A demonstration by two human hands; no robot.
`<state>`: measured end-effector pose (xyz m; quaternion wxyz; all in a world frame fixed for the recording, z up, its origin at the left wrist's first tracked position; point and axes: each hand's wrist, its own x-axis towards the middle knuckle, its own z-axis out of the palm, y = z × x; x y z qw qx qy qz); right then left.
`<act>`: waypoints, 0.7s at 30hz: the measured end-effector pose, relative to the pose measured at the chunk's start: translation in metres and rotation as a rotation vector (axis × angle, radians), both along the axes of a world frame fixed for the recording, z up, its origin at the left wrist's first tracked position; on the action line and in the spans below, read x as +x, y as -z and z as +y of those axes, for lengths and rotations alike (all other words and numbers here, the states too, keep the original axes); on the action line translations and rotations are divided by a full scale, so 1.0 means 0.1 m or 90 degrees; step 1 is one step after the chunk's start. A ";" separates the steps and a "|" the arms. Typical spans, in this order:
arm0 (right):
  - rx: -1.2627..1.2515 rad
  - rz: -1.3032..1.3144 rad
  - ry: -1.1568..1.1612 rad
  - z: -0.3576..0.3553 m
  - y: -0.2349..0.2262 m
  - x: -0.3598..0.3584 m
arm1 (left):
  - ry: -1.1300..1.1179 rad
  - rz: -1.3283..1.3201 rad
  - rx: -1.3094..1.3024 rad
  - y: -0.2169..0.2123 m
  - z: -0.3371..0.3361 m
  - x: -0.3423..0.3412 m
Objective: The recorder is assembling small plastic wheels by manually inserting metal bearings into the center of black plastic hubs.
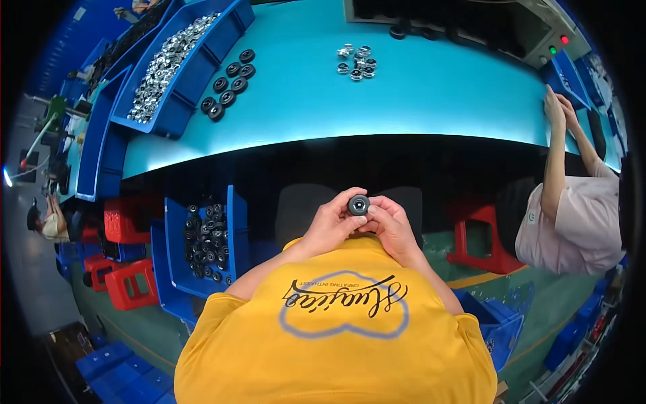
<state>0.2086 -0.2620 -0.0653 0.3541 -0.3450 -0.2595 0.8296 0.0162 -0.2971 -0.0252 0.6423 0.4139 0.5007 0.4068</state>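
Between my two hands, in front of my chest, is a small black wheel (359, 205) with a shiny metal centre. My left hand (331, 221) grips it from the left side, fingers curled at its rim. On the other side my right hand (391, 226) pinches it with thumb and fingers. Ahead on the teal table lie several black wheels (233, 70) in a loose group at left. Farther right on the table sits a cluster of silver metal hubs (356, 71).
A blue bin (176, 84) full of small metal parts stands at the table's left. Lower left, another blue bin (235, 242) holds black wheels. Red stools (131, 283) stand on the floor. At right, a co-worker's arms (558, 135) reach over the table (431, 94).
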 end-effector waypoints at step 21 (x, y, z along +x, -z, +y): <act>0.075 -0.023 0.076 0.05 0.01 -0.09 | -0.026 0.047 0.138 0.05 0.13 -0.07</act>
